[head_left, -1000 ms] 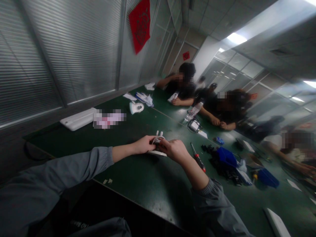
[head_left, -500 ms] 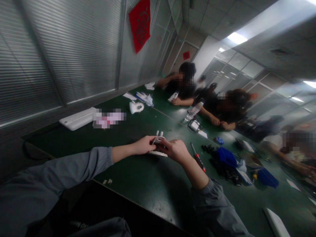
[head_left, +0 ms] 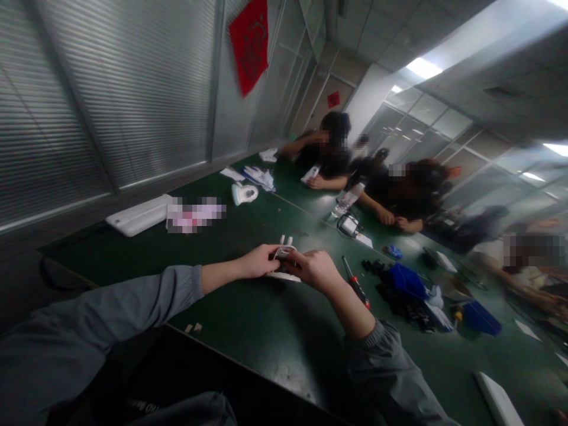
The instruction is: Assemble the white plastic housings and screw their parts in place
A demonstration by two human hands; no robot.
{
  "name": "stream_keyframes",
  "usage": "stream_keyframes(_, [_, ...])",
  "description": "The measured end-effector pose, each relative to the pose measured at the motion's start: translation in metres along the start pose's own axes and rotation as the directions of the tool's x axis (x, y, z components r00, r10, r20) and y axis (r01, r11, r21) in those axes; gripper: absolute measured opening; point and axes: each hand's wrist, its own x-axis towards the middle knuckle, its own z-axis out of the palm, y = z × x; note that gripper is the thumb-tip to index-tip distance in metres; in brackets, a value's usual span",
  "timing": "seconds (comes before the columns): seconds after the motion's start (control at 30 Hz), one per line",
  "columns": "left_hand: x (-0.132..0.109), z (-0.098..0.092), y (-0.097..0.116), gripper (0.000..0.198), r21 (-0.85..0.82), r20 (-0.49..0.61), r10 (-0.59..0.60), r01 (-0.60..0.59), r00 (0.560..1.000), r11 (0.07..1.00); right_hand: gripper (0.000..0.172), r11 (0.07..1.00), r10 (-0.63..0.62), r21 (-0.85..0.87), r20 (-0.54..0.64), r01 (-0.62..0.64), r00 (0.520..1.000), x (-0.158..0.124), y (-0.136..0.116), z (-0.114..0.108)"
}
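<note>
Both hands are closed on a white plastic housing [head_left: 284,276] with two small prongs sticking up at its far side. My left hand [head_left: 258,261] grips its left edge with thumb and fingers. From the right, my right hand [head_left: 314,267] bends its fingers over the housing's dark inner part. What exactly the fingertips press on is hidden. The piece is held low over the green table [head_left: 222,319]. To the right of my right hand lies a screwdriver [head_left: 355,283] with a red and black handle.
A white device [head_left: 245,193] and gloves [head_left: 261,177] lie farther back; a long white case [head_left: 139,215] is at left. Blue trays [head_left: 406,281] among black parts lie right, near a white adapter [head_left: 349,225] and a plastic bottle [head_left: 346,202]. Co-workers [head_left: 328,154] sit across the table.
The view has shifted very slightly. Both hands stay on the white housing in nearly the same pose.
</note>
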Motion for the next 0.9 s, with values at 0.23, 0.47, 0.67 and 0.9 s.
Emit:
stream_keyframes(0.23, [-0.001,0.0,0.002,0.047,0.001,-0.008,-0.008,0.008,1.0,1.0,0.035,1.0,-0.015,0.007,0.01,0.015,1.0,0.001,0.001,-0.001])
stream_keyframes(0.47, [0.001,0.0,-0.004,0.052,-0.021,0.009,0.009,-0.009,1.0,1.0,0.037,1.0,-0.009,0.019,0.008,0.009,1.0,-0.001,0.001,-0.001])
stream_keyframes(0.67, [0.0,-0.001,0.001,0.054,-0.043,0.023,-0.02,0.021,1.0,0.999,0.036,0.999,0.008,0.033,-0.007,-0.008,1.0,-0.002,0.0,0.0])
stream_keyframes(0.9, [-0.007,0.0,0.012,0.051,-0.157,0.087,-0.118,0.13,0.989,0.979,0.032,0.997,0.025,0.077,-0.003,-0.025,1.0,-0.002,-0.001,-0.002])
